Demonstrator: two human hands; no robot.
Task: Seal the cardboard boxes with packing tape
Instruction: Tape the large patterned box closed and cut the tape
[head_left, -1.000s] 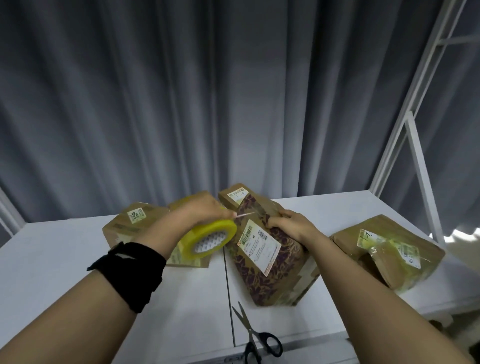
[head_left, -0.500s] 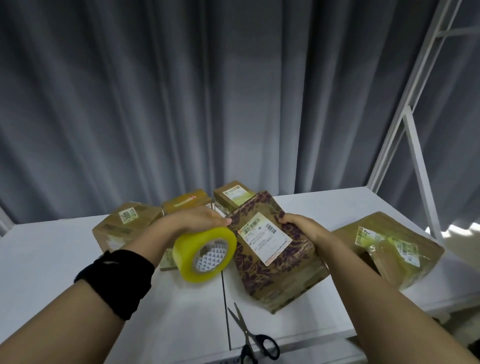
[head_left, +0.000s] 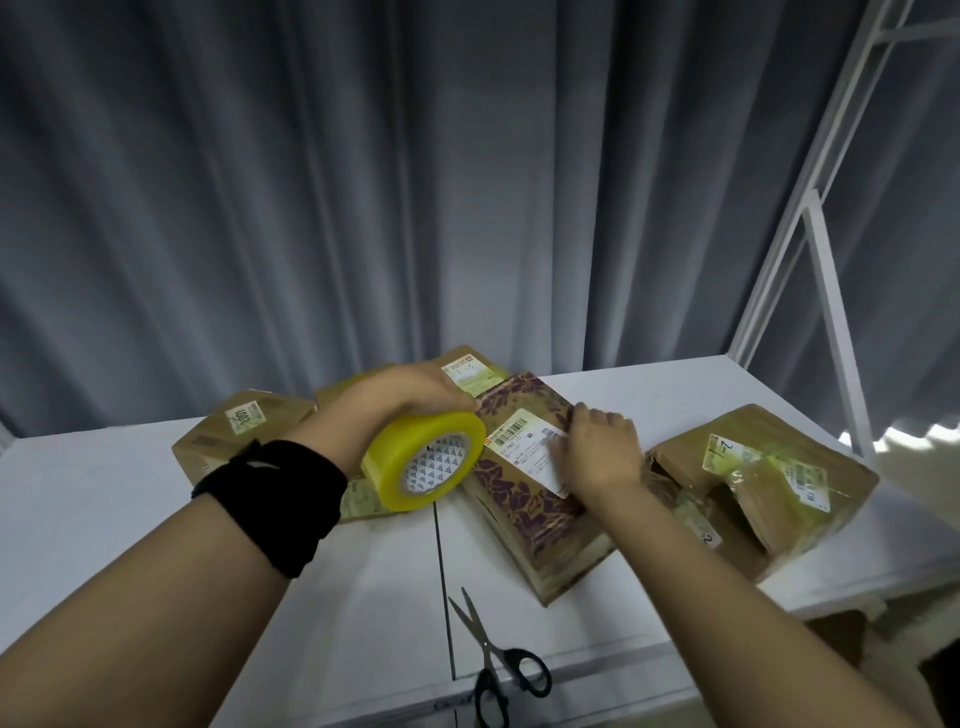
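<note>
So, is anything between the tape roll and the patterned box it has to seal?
Nothing visible. The left hand holds the tape roll at the left edge of the patterned box; the right hand presses flat on its label. The scissors lie apart, nearer the person.

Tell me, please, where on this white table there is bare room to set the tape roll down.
The widest bare patch of the table lies near left, in front of the labelled brown boxes and left of the scissors. Another lies far right, between the patterned box, the large brown box and the curtain. The middle back is crowded.
</note>
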